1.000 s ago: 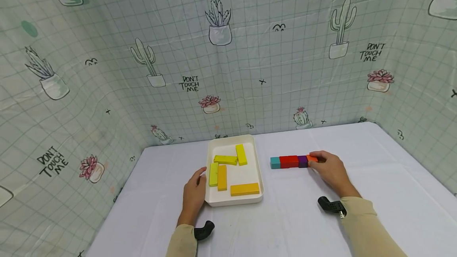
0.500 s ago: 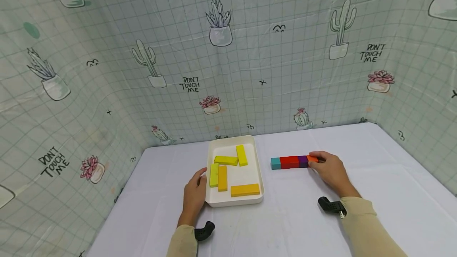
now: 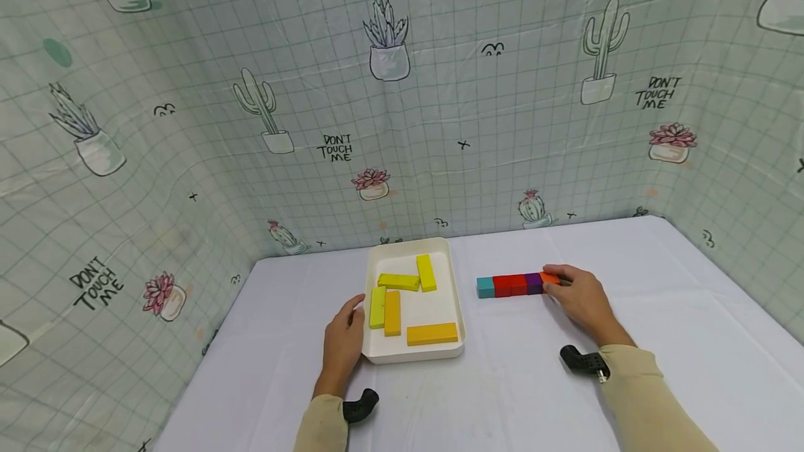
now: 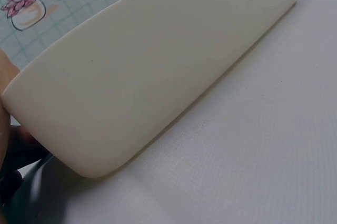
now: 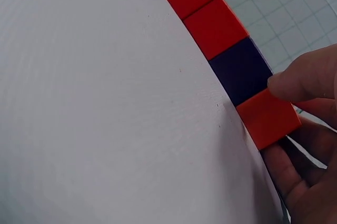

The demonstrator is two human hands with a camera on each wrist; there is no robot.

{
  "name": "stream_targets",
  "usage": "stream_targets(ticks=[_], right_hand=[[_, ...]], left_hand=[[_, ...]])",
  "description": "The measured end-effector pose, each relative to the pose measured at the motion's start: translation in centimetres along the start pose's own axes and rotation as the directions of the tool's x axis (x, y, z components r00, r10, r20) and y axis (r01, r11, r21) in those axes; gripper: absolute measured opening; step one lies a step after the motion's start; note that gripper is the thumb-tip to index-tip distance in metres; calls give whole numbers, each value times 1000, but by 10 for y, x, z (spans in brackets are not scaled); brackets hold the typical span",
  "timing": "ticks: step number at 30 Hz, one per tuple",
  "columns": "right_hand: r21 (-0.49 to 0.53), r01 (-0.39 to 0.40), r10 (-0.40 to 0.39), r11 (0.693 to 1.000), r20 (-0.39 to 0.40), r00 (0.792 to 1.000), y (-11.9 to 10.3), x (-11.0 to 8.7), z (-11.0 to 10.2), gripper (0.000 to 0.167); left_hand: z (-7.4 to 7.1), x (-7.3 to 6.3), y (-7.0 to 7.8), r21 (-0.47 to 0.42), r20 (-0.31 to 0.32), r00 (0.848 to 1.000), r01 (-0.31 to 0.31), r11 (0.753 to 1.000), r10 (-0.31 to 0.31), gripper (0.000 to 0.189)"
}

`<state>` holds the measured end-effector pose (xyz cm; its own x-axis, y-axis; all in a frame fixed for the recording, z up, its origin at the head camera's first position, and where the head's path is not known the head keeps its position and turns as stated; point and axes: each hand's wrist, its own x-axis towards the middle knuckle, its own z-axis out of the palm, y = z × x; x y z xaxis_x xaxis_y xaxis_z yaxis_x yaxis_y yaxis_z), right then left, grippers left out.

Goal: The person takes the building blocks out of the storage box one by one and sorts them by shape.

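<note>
On the white cloth lies a straight row of small cubes: teal point(image 3: 486, 288), two red cubes point(image 3: 510, 285), purple point(image 3: 534, 283) and orange point(image 3: 549, 277) at the right end. My right hand point(image 3: 583, 300) holds the orange cube; in the right wrist view the thumb point(image 5: 305, 77) touches its top edge near the purple cube, with fingers at its end face. Beside the left wall of a white tray point(image 3: 411, 353) rests my left hand point(image 3: 342, 344), touching its side. In the left wrist view the tray wall point(image 4: 158, 61) hides most of that hand.
Inside the tray lie several flat blocks: yellow ones point(image 3: 426, 273), a lime one point(image 3: 377, 307) and amber ones point(image 3: 432, 334). A patterned cloth point(image 3: 433, 110) rises behind and at both sides of the table point(image 3: 515, 396).
Both hands stay in place, as do the tray and its blocks. The small gap between cubes looks closed up slightly at most; the view shifts a little.
</note>
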<state>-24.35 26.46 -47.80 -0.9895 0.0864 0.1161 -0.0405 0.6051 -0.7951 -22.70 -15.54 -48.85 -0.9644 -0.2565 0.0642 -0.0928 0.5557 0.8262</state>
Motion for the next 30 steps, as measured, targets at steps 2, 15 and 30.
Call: stream_targets(ticks=[2,15,30], right_hand=[[2,-1,1,1000,1,1000,1,0,1,43],[5,23,-23,1000,-11,1000,1,0,3,44],[9,-2,2,1000,-43,999,1,-2,1,44]], left_hand=[[0,0,0,3,0,1000,-1,1000,1,40],[0,1,0,12,-3,1000,6,1000,-6,40],[0,2,0,-1,-2,1000,0,1000,0,40]])
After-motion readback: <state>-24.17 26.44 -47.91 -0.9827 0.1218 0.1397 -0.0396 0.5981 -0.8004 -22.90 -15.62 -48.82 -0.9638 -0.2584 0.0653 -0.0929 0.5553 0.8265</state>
